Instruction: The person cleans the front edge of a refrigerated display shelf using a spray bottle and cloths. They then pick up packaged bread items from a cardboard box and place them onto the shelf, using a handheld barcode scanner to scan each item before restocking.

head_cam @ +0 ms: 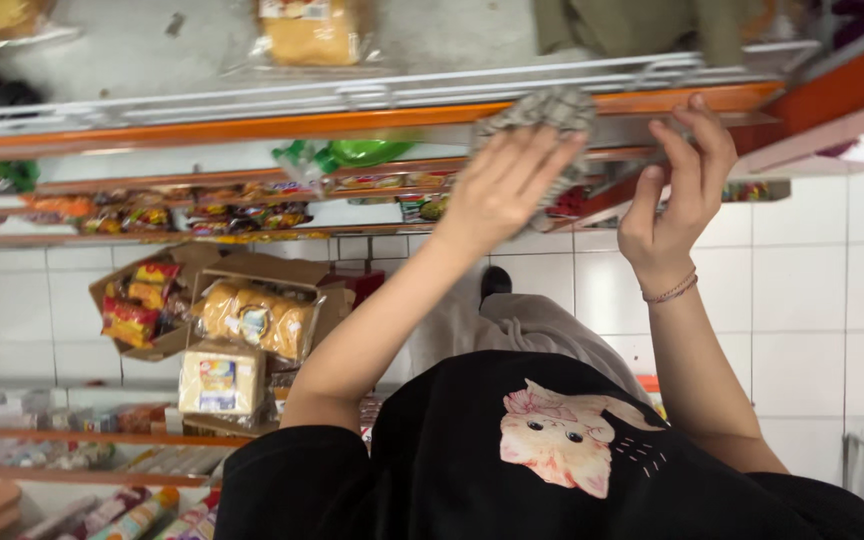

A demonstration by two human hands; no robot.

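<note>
We see the left hand [508,190] pressing a checked cloth [542,115] flat against the orange shelf edge [252,125], partly hiding it, while the right hand [680,195] beside it hooks that edge, fingertips hidden.

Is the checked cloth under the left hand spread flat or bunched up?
Bunched: the cloth shows crumpled folds beneath the left hand on the shelf edge.
</note>
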